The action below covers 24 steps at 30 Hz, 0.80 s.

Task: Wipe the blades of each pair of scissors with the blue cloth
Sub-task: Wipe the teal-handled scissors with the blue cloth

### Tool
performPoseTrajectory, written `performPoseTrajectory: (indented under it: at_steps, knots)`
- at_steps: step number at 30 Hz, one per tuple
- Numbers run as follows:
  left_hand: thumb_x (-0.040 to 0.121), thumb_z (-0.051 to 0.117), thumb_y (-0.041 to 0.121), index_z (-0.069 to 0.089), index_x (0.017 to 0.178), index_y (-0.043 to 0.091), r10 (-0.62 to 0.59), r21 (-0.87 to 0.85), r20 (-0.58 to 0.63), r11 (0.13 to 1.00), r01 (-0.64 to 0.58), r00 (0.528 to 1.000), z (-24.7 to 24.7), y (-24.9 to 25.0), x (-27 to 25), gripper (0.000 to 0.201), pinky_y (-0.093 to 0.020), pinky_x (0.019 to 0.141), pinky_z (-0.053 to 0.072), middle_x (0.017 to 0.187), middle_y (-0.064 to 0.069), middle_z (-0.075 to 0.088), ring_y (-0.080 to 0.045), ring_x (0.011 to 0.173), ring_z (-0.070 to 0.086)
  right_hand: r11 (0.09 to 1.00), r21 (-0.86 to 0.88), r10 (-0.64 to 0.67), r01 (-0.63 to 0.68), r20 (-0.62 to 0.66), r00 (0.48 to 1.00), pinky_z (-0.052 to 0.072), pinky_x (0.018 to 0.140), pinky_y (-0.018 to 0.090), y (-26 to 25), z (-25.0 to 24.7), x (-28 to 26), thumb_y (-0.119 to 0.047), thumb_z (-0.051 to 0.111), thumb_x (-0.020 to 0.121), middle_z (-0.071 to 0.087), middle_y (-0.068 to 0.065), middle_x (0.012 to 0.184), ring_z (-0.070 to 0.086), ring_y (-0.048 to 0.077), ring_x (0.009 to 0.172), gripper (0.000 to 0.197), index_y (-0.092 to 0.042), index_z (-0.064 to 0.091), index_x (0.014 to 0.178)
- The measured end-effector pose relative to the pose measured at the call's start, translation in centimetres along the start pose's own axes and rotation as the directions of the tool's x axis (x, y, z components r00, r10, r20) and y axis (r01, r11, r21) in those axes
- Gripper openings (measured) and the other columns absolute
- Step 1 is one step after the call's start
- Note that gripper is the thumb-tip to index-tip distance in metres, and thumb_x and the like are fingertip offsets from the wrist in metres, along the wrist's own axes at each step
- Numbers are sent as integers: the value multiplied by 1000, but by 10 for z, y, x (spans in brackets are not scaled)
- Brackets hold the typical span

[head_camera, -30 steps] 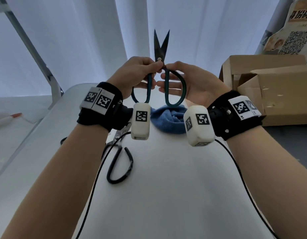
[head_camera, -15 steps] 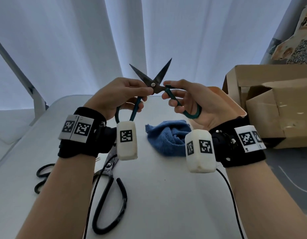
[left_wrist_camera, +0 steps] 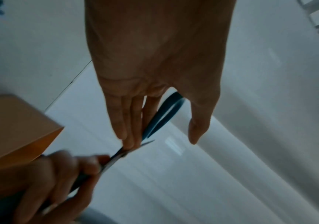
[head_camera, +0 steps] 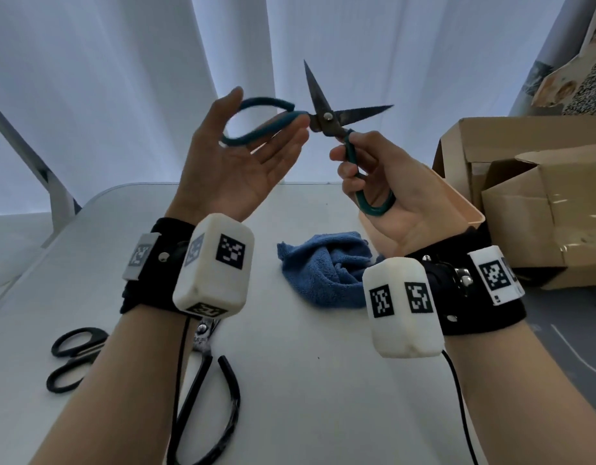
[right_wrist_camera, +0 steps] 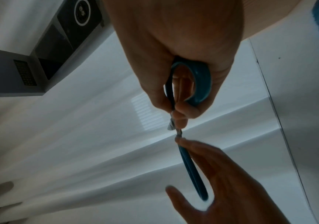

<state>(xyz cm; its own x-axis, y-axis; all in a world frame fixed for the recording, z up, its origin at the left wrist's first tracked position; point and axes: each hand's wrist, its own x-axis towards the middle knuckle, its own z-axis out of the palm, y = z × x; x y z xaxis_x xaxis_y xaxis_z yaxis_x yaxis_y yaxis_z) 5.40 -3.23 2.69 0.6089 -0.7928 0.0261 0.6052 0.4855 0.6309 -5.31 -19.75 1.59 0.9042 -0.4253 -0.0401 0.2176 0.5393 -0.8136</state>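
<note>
I hold the teal-handled scissors [head_camera: 326,117] up in the air with the dark blades spread wide apart. My right hand [head_camera: 348,149] grips one teal loop, fingers curled through it [right_wrist_camera: 202,78]. My left hand [head_camera: 266,129] is flat, palm up, with the other loop lying against its straight fingers [left_wrist_camera: 160,116]. The blue cloth [head_camera: 323,270] lies crumpled on the white table [head_camera: 323,380] below my hands, untouched. Two black-handled scissors rest at the left: a small pair [head_camera: 72,357] and a large pair [head_camera: 209,397], partly hidden by my left forearm.
Brown cardboard boxes [head_camera: 541,196] stand at the table's right edge, with a pale pink container [head_camera: 464,206] beside them. A white curtain hangs behind the table. Black cables run from both wrist units across the table.
The scissors have risen and turned, and the blades have spread wider. My left hand has let go of its loop and flattened out, palm up. The right hand keeps its grip.
</note>
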Motion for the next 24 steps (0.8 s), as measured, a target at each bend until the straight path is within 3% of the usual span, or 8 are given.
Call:
performPoseTrajectory:
  at_steps: [3,5,9,14,18,20,22,24]
  knots:
    - [95,62,23,59,125,-1,111,172,-52,980,-100,992,5,-9,9,38,-33,94,55,112,-11,70,-23,106,69,999,-38,-21,20,-25,999,41,45,19,3,6,-2,-10,58,97,69,12,76,51,13,53,10,-1,61,99]
    - [96,62,14,61,120,3,139,310,-90,945,-105,986,6,-12,12,26,-28,84,57,102,-9,69,-19,94,71,997,-76,-24,22,-22,999,41,45,19,4,8,-3,-9,57,97,70,14,78,51,13,53,10,1,61,100]
    - [94,64,12,65,112,1,168,506,-111,858,-90,980,10,-19,12,21,-26,81,57,105,-12,72,-18,87,71,986,-163,-12,17,26,1000,43,47,21,6,15,-7,-8,57,97,70,16,83,53,15,55,21,5,60,113]
    - [93,66,10,69,101,0,234,515,-171,850,-115,957,14,-19,11,13,-26,76,59,87,-8,75,-16,75,72,948,-316,7,33,125,992,49,54,25,0,23,-14,-17,55,98,71,14,80,57,19,63,21,0,60,109]
    - [91,68,8,68,97,2,282,472,-208,868,-156,937,15,-12,7,9,-22,72,58,86,-7,75,-15,80,73,902,-432,85,-12,150,985,59,65,39,-13,18,-19,-45,46,102,73,27,95,69,34,76,40,-6,49,105]
    - [90,68,6,67,92,4,324,466,-224,864,-191,919,14,-4,5,3,-22,73,57,82,-5,75,-14,80,74,876,-480,133,-49,143,981,59,63,43,-17,12,-19,-55,36,102,72,29,98,71,40,81,50,-6,49,100]
    - [90,67,5,65,93,4,359,466,-240,858,-217,902,12,6,3,4,-21,72,57,82,-5,75,-13,80,74,816,-574,166,-65,125,978,58,59,40,-20,8,-20,-54,31,104,72,26,94,72,39,79,58,-2,56,98]
    - [91,67,6,65,93,5,379,482,-254,847,-223,890,9,16,1,3,-21,71,57,81,-4,74,-12,79,73,691,-719,201,-75,92,975,58,57,37,-18,5,-20,-45,35,106,74,24,93,71,33,74,55,3,62,100]
